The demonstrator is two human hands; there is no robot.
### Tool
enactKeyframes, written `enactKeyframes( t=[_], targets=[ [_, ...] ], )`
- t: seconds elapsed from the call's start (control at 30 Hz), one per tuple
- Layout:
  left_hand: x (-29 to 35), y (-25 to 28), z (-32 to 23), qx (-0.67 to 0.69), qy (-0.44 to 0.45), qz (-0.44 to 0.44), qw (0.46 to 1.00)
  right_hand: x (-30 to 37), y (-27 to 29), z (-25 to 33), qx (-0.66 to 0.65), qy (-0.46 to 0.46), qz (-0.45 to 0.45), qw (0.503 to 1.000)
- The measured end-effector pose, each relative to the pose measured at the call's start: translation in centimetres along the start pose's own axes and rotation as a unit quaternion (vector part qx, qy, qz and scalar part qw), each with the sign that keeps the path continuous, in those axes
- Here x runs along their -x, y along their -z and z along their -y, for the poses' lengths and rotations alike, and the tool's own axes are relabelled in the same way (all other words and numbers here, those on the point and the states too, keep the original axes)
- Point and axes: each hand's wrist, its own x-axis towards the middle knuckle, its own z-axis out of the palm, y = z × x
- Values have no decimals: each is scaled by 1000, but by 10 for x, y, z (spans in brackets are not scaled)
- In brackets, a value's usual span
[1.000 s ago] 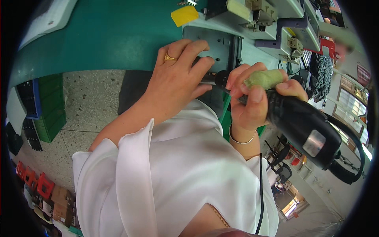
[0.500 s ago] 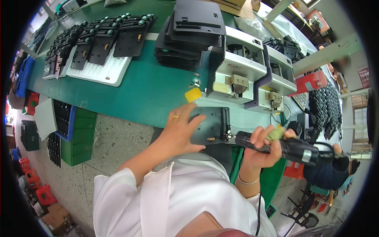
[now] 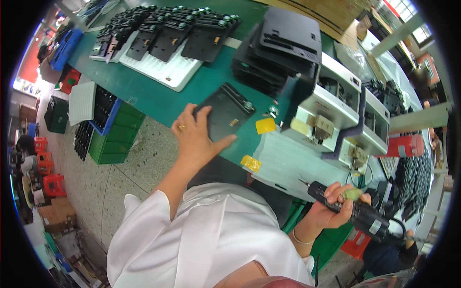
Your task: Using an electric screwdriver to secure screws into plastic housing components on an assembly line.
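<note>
My left hand point(image 3: 194, 139) grips the left side of a flat black plastic plate point(image 3: 218, 126), its thumb along the near edge. The plate lies tilted at or just over the green table; contact beneath it cannot be seen. Along its far edge runs a black bar with a shiny round part at the right end, and a small brass-coloured piece sits near the right corner. Closed around a black electric screwdriver point(image 3: 367, 221), my right hand point(image 3: 336, 207) keeps the bit pointing left, apart from the plate. Yellowish-green wrapping shows on a finger of that hand.
Several finished-looking black plates point(image 3: 204, 45) rest on a white foam tray point(image 3: 178, 81) at the far left. A stack of black panels point(image 3: 288, 43) stands behind the plate. Two screw-feeder machines point(image 3: 307, 132) are on the right, with yellow pieces point(image 3: 265, 126) before them. A green crate point(image 3: 113, 144) stands left.
My left hand has carried the black plate left and away from the screwdriver, turning it. The screwdriver bit has come off the plate and now hangs free. The view has shifted too.
</note>
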Motion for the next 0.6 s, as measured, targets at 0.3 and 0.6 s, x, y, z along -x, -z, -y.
enactKeyframes(
  t=[0.3,0.6],
  targets=[
    [-36,18,16,-10,-47,7,999,-9,9,-14,4,-9,0,1000],
    [-200,5,147,-65,116,-105,986,-10,18,-14,27,-25,-10,999]
  ],
)
